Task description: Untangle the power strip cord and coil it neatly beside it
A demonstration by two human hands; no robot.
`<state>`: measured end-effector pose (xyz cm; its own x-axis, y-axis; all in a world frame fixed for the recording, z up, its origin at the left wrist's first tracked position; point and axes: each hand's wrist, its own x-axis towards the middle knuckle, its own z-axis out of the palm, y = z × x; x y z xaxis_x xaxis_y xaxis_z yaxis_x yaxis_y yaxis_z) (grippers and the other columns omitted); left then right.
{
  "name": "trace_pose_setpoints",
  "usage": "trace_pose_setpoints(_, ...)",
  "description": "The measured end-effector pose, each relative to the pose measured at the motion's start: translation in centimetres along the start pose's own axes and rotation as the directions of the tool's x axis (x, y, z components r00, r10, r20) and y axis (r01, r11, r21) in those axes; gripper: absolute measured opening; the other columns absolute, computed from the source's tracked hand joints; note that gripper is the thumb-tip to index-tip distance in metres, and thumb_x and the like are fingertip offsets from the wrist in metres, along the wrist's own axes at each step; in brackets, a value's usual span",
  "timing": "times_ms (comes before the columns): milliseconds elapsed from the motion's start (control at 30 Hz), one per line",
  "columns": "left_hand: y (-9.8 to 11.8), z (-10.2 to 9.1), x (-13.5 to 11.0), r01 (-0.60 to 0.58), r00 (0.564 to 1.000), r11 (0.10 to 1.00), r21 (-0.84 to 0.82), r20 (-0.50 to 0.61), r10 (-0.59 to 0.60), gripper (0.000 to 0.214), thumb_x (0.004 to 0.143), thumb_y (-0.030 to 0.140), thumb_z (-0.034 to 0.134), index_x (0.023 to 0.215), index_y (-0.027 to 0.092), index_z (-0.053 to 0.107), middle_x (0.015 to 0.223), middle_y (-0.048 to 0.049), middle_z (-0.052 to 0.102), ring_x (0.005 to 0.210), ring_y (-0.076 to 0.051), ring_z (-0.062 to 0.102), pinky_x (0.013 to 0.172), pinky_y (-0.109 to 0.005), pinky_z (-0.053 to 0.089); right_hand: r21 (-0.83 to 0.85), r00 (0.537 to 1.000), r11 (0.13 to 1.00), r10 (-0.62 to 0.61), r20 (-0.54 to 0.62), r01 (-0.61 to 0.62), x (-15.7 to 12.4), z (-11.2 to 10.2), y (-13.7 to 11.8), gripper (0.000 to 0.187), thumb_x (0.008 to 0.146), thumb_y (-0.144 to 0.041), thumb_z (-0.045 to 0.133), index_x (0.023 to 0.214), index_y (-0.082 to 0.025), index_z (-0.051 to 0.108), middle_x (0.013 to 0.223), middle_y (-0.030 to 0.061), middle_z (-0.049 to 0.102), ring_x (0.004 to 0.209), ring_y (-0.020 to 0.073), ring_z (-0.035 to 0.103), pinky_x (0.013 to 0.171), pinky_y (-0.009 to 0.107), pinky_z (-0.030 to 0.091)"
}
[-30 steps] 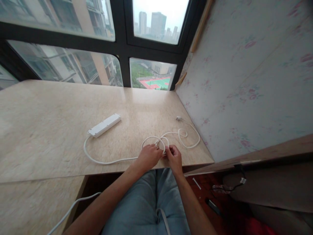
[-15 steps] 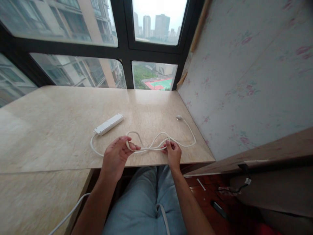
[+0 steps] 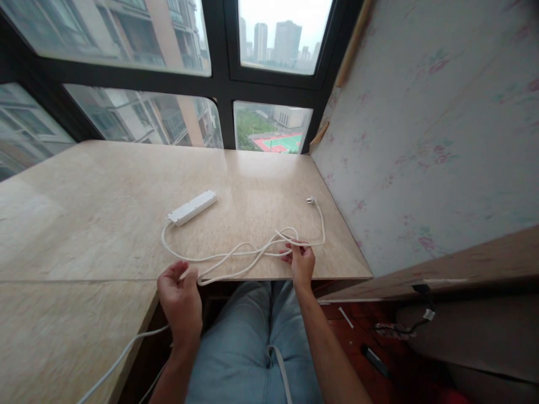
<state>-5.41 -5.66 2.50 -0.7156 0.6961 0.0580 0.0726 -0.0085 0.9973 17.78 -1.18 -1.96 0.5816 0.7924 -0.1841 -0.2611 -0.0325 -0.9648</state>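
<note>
A white power strip (image 3: 192,207) lies on the beige marble-look desk (image 3: 105,185). Its white cord (image 3: 236,255) runs in long loops across the near part of the desk to a white plug (image 3: 311,200) by the right wall. My left hand (image 3: 180,299) is closed on a bend of the cord at the desk's front edge. My right hand (image 3: 301,264) pinches the cord further right, where several strands meet.
A floral-papered wall (image 3: 421,140) closes the desk's right side and dark-framed windows (image 3: 219,84) stand behind it. Another white cable (image 3: 122,353) hangs below the desk edge at the left. My jeans-clad lap (image 3: 252,348) is below. Small items lie on the dark red floor (image 3: 370,359).
My left hand has drawn the cord leftward and toward me, away from my right hand. The tight coil has stretched into long loops. My right hand stayed nearly in place.
</note>
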Motion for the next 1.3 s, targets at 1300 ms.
trace_pose_setpoints(1300,4.8,6.0,-1.8,0.117,0.509,0.992,-0.055,0.861,-0.013,0.054,0.076,0.046,0.067,0.118,0.011,0.06,0.058,0.003,0.037,0.054,-0.007,0.033,0.05,-0.018,0.026,0.129,0.995,0.99,0.068,-0.072,-0.059,1.2,-0.4,-0.6,0.044,0.069,-0.05,0.065,0.085,-0.012,0.05,0.075,0.0041,0.062,0.056,0.0177,0.065,0.043,0.024,0.051)
